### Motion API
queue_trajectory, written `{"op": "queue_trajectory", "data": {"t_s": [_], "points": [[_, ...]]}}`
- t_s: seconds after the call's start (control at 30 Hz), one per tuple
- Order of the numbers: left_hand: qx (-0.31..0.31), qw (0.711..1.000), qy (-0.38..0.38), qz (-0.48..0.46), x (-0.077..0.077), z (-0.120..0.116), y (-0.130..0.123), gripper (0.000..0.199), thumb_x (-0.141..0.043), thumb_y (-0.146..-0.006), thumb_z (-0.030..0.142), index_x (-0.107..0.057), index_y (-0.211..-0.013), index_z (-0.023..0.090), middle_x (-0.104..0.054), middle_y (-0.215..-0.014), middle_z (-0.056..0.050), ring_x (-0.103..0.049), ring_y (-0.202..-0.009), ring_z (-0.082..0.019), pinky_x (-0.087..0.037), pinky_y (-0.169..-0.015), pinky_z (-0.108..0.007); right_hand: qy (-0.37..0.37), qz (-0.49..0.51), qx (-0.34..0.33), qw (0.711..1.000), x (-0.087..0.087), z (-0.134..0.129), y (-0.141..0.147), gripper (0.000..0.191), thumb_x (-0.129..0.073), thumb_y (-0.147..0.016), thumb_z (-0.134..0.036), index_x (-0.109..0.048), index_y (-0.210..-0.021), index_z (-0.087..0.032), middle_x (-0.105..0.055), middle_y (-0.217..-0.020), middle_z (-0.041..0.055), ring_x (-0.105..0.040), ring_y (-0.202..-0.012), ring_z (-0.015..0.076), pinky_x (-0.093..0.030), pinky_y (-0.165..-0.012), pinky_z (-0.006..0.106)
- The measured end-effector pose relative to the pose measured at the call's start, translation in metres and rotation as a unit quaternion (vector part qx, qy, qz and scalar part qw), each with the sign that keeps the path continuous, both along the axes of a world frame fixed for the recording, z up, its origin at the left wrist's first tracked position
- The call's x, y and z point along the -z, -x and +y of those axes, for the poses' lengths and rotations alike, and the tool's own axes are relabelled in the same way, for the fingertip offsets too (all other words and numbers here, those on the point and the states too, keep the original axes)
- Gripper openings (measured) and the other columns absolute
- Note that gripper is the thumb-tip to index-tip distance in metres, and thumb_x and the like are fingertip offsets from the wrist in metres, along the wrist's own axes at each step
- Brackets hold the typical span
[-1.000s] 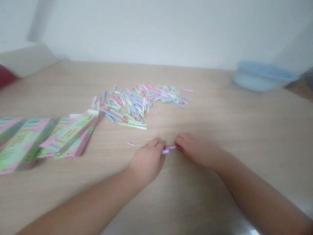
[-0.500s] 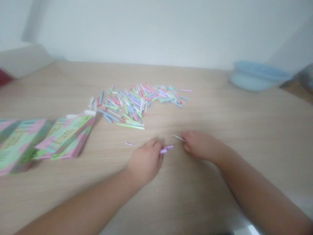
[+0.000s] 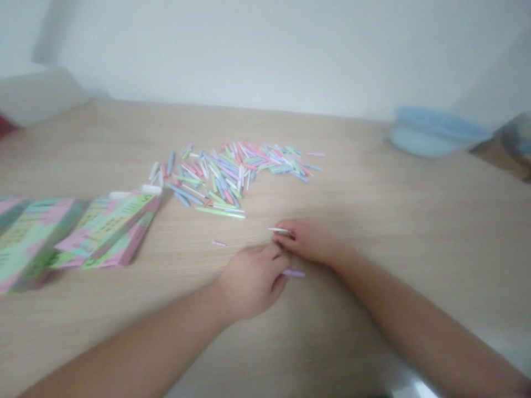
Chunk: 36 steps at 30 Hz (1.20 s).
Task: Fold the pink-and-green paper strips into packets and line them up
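Note:
My left hand (image 3: 255, 279) is closed round a purple piece (image 3: 293, 273), which pokes out to the right from under its fingers. Close behind and to the right, my right hand (image 3: 309, 240) pinches a thin white stick (image 3: 280, 229) whose tip points left. The fingers of both hands are near each other; whether they touch is blurred. A small purple piece (image 3: 218, 243) lies on the wooden table (image 3: 357, 199) to the left of my hands. Beyond them spreads a pile of pastel pen parts (image 3: 228, 171) in green, blue, pink, purple and white.
Pink and green patterned boxes (image 3: 108, 232) lie at the left, some overlapping. A light blue bowl (image 3: 435, 132) stands at the back right. A pale box-like object (image 3: 41, 94) is at the back left, before the white wall (image 3: 249, 50).
My right hand has moved left with the white stick, close to my left hand. My left hand has shifted slightly right and nearer, and the purple at its fingers now shows lower and as one piece.

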<state>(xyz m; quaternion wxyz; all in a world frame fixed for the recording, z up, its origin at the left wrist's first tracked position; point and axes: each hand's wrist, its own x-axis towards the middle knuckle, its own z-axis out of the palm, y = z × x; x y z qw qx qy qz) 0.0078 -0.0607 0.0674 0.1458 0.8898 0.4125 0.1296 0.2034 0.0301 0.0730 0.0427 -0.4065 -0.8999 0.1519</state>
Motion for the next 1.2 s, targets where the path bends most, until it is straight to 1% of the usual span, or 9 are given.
{"op": "queue_trajectory", "data": {"t_s": [0.17,0.23,0.33,0.47,0.6,0.7,0.83,0.97,1.2], "points": [[0.007,1.000,-0.010,-0.016,0.001,-0.002,-0.002,0.012,-0.055,-0.095,0.027,-0.065,-0.099,0.023,-0.067,-0.105,-0.005,-0.066,-0.099,-0.023,-0.052,-0.086,-0.037,0.030,0.005,-0.064,0.997,0.002,-0.004,0.007,0.025,-0.052,-0.103,-0.028,-0.074,-0.110,-0.019,-0.077,-0.110,0.0076,-0.065,-0.101,0.0216,-0.042,-0.087,0.030],[-0.005,1.000,-0.022,-0.008,0.001,-0.003,-0.003,0.015,-0.053,-0.097,0.028,-0.066,-0.104,0.024,-0.067,-0.107,-0.006,-0.066,-0.099,-0.024,-0.053,-0.086,-0.038,0.032,-0.001,-0.063,0.998,-0.001,-0.006,0.007,0.022,-0.054,-0.101,-0.023,-0.075,-0.105,-0.018,-0.077,-0.107,0.0081,-0.066,-0.099,0.0218,-0.042,-0.086,0.030],[-0.050,0.997,-0.038,0.036,0.001,-0.001,-0.002,0.018,-0.051,-0.098,0.030,-0.065,-0.106,0.024,-0.067,-0.105,-0.006,-0.068,-0.087,-0.025,-0.054,-0.074,-0.038,0.022,-0.005,-0.021,1.000,-0.003,-0.007,0.000,0.020,-0.054,-0.100,-0.023,-0.073,-0.098,-0.016,-0.076,-0.097,0.0109,-0.065,-0.090,0.0227,-0.041,-0.080,0.031],[-0.145,0.985,-0.049,0.082,0.001,0.009,0.003,0.021,-0.048,-0.100,0.034,-0.067,-0.099,0.025,-0.066,-0.096,-0.005,-0.069,-0.078,-0.026,-0.050,-0.059,-0.035,-0.006,0.053,0.092,0.994,0.002,0.000,-0.018,0.032,-0.043,-0.106,-0.036,-0.066,-0.094,-0.016,-0.071,-0.089,0.0089,-0.060,-0.077,0.0201,-0.040,-0.069,0.030],[-0.228,0.971,-0.069,0.012,0.003,0.018,0.011,0.029,-0.052,-0.100,0.038,-0.064,-0.124,0.025,-0.066,-0.113,-0.008,-0.070,-0.087,-0.027,-0.052,-0.063,-0.036,0.018,0.185,0.174,0.967,0.010,0.005,-0.026,0.031,-0.049,-0.101,-0.043,-0.062,-0.087,-0.019,-0.064,-0.078,0.0023,-0.055,-0.071,0.0181,-0.039,-0.066,0.029],[-0.203,0.968,-0.072,-0.130,0.004,0.020,0.016,0.033,-0.056,-0.100,0.037,-0.063,-0.129,0.024,-0.068,-0.119,-0.009,-0.069,-0.100,-0.026,-0.055,-0.081,-0.036,0.086,0.253,0.154,0.951,0.012,-0.002,-0.021,0.033,-0.053,-0.099,-0.048,-0.062,-0.084,-0.020,-0.057,-0.071,-0.0015,-0.051,-0.067,0.0165,-0.038,-0.063,0.028],[-0.100,0.953,-0.015,-0.284,0.007,0.022,0.016,0.025,-0.058,-0.100,0.031,-0.069,-0.121,0.024,-0.073,-0.116,-0.005,-0.068,-0.109,-0.019,-0.051,-0.097,-0.031,0.192,0.306,0.083,0.929,0.010,-0.017,-0.009,0.036,-0.058,-0.097,-0.052,-0.065,-0.084,-0.020,-0.056,-0.070,-0.0026,-0.050,-0.067,0.0157,-0.039,-0.064,0.027],[-0.082,0.944,0.052,-0.315,0.012,0.025,0.013,0.025,-0.060,-0.100,0.032,-0.070,-0.122,0.028,-0.075,-0.118,-0.001,-0.069,-0.107,-0.017,-0.051,-0.096,-0.029,0.244,0.326,0.026,0.913,0.009,-0.022,-0.004,0.030,-0.062,-0.096,-0.048,-0.068,-0.087,-0.020,-0.061,-0.076,-0.0023,-0.051,-0.070,0.0151,-0.040,-0.067,0.027],[-0.099,0.951,0.043,-0.290,0.011,0.021,0.016,0.019,-0.060,-0.099,0.029,-0.074,-0.111,0.026,-0.076,-0.105,-0.002,-0.070,-0.097,-0.019,-0.051,-0.088,-0.031,0.282,0.286,0.049,0.914,0.005,-0.020,-0.006,0.042,-0.063,-0.092,-0.059,-0.064,-0.081,-0.019,-0.045,-0.065,-0.0054,-0.039,-0.062,0.0134,-0.033,-0.059,0.026]]}}
